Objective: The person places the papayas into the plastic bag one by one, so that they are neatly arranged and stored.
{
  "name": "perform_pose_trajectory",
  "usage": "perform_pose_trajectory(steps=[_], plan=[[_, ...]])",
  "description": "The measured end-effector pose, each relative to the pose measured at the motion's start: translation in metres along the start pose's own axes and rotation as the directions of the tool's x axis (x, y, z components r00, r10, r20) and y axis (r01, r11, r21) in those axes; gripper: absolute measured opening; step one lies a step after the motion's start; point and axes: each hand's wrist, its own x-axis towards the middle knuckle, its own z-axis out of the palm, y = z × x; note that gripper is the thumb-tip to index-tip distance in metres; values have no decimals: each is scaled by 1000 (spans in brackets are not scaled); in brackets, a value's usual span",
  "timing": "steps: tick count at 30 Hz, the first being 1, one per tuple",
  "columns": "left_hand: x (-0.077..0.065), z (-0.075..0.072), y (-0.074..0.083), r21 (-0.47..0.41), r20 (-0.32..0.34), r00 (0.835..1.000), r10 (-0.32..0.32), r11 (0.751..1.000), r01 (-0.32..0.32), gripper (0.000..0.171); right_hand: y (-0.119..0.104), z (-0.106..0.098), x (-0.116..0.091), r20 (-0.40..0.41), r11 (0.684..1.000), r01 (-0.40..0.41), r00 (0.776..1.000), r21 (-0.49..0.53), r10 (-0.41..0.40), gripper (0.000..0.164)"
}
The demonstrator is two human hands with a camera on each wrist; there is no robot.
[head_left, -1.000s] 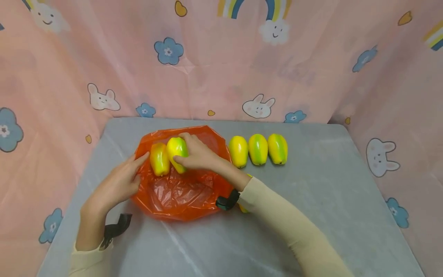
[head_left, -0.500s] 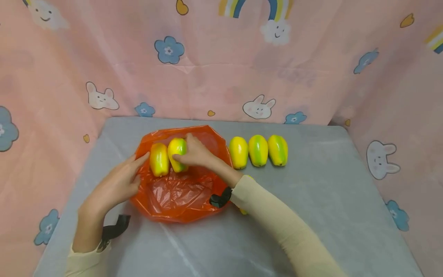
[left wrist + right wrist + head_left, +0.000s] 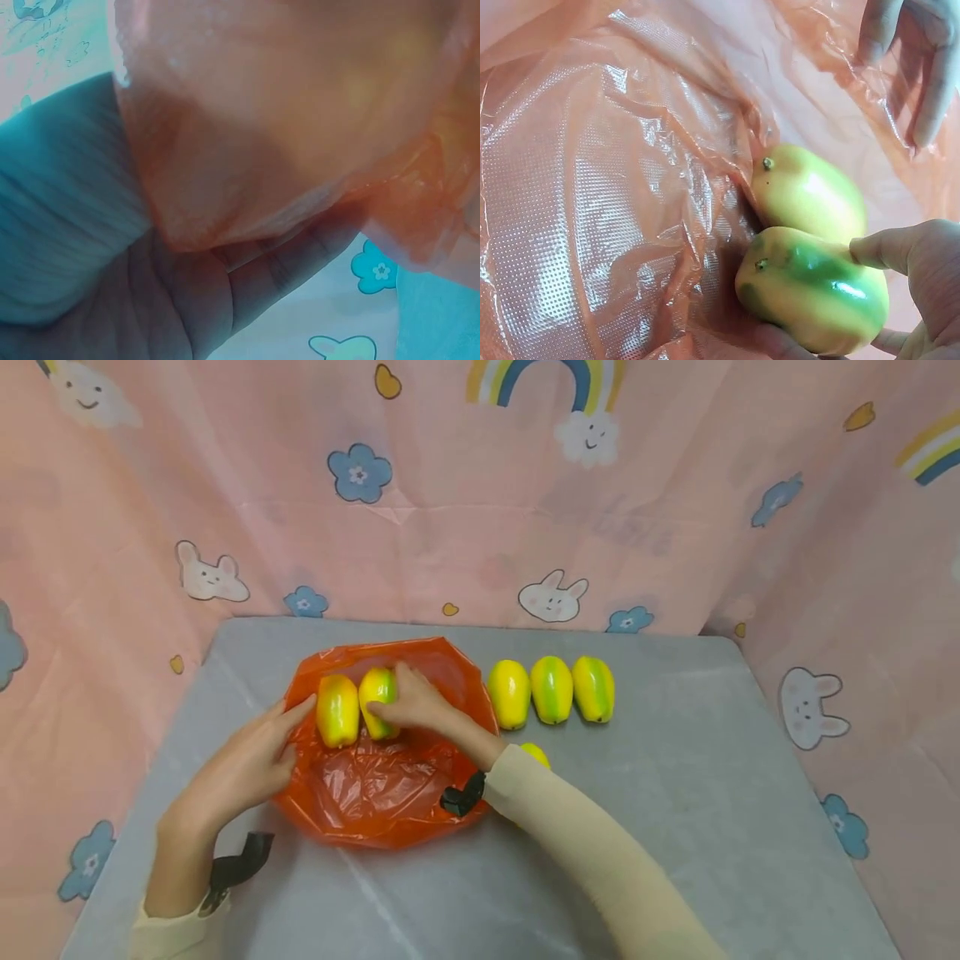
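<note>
An orange-red plastic bag (image 3: 382, 785) lies spread with its mouth up on the grey table. Inside, a yellow papaya-like fruit (image 3: 337, 711) rests toward the left. Right beside it is a second one, yellow with a green stripe (image 3: 814, 289), which my right hand (image 3: 412, 697) grips, thumb on one side and fingers on the other. My left hand (image 3: 251, 764) holds the bag's left rim; in the right wrist view two of its fingers (image 3: 932, 97) show against the film. In the left wrist view the bag film (image 3: 247, 150) hangs over the left palm and hides part of the fingers.
Three more papaya-like fruits (image 3: 551, 690) stand in a row right of the bag. Another yellow fruit (image 3: 536, 754) is partly hidden behind my right sleeve. A pink patterned curtain (image 3: 450, 527) closes off the back and sides of the table (image 3: 712, 793).
The striped fruit in my right hand has sunk slightly deeper into the bag, beside the other one. My left hand stays at the rim. The head view has shifted a little.
</note>
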Motion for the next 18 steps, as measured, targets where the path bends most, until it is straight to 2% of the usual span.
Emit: perform_pose_trajectory(steps=[8,18], plan=[[0,1,-1,19,-11,1000,20,1000,-20,76,10,5,-1,-6,1000,6,1000,8,-6,80],[1,0,-1,-16,8,1000,-29,999,30,75,9,4,-3,15,1000,13,1000,2,-13,83]])
